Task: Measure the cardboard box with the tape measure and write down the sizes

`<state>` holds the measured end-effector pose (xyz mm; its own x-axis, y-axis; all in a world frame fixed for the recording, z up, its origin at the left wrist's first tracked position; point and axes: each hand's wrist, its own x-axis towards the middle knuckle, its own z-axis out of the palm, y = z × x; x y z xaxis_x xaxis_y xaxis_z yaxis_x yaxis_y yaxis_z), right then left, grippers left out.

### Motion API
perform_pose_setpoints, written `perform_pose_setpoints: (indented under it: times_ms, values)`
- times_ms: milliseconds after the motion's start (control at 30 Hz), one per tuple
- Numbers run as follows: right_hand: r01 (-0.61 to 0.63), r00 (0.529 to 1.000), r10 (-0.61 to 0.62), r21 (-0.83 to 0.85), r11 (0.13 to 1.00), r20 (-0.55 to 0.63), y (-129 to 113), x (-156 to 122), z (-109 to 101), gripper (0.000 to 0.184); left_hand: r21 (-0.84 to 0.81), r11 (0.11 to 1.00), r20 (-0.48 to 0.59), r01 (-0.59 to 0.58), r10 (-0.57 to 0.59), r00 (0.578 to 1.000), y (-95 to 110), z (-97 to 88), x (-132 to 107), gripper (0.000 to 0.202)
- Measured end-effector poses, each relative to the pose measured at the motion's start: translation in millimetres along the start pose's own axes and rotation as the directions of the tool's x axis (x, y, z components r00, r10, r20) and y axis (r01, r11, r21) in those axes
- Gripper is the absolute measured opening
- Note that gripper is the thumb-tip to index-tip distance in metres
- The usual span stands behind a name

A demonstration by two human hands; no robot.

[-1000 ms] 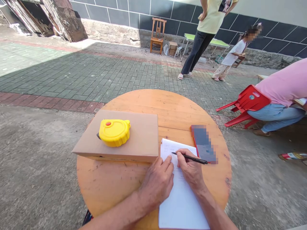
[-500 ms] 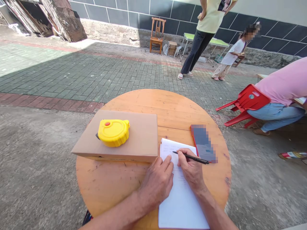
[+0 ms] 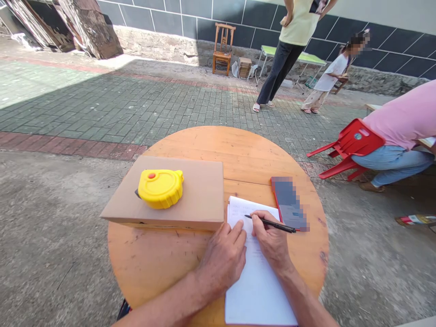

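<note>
My right hand is closed around a black pen, whose tip touches the top of a white sheet of paper. My left hand lies flat on the paper's left edge, fingers stretched out. Both rest on a round wooden table. Left of the paper lies a flat cardboard box with a yellow tape measure on top. A phone in a red case lies just right of the paper.
A person in a pink shirt sits on a red plastic chair at the right. Two people stand farther back by a green folding table. A wooden chair stands against the tiled wall.
</note>
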<state>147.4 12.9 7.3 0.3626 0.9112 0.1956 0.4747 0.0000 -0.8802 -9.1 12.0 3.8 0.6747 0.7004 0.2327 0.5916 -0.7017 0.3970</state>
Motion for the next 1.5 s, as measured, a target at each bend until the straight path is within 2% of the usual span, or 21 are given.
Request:
perform_pose_setpoints:
  times_ms: [367, 1500]
  values:
    - [-0.053, 0.997, 0.054, 0.029, 0.998, -0.051, 0.7, -0.8, -3.3, 0.018, 0.004, 1.0, 0.001, 0.001, -0.001, 1.0, 0.5, -1.4, 1.7, 0.026]
    - [-0.041, 0.999, 0.041, -0.015, 0.999, -0.014, 3.1, 1.0, -0.6, 0.018, 0.001, 1.0, 0.027, 0.003, -0.003, 1.0, -0.7, -1.1, 1.7, 0.026]
